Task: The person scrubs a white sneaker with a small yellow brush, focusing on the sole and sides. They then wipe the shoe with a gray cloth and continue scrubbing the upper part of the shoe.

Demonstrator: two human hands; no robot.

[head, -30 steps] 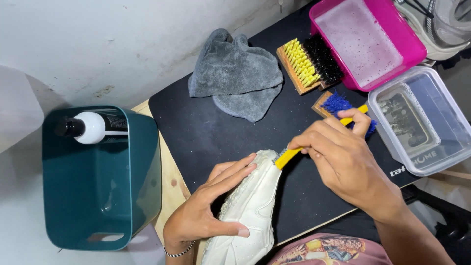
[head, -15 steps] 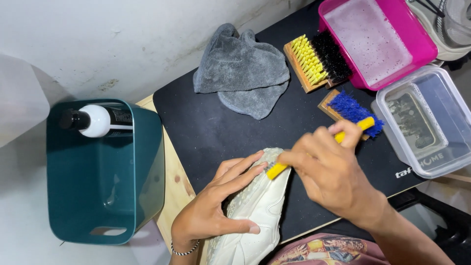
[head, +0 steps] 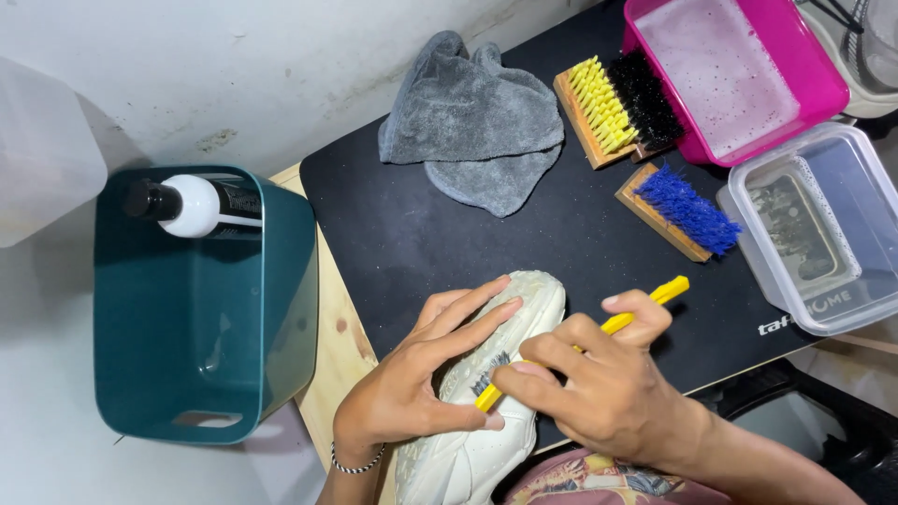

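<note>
A white sneaker (head: 477, 449) lies sole-up on the black mat (head: 440, 252), toe pointing away from me. My left hand (head: 421, 383) presses flat on its left side, fingers spread along the sole. My right hand (head: 599, 393) grips a small yellow-handled brush (head: 645, 307), its dark bristles (head: 488, 374) down against the sole near the middle of the shoe.
A grey cloth (head: 477, 126) lies at the mat's back. Yellow (head: 594, 112), black (head: 647, 98) and blue (head: 687, 210) brushes lie near a pink tub (head: 739, 70) of soapy water and a clear plastic container (head: 809, 229). A teal bin (head: 201, 309) with a bottle (head: 192, 206) stands left.
The brush has slid down the sole toward me, from the toe to the middle of the shoe. My left hand stays on the sneaker.
</note>
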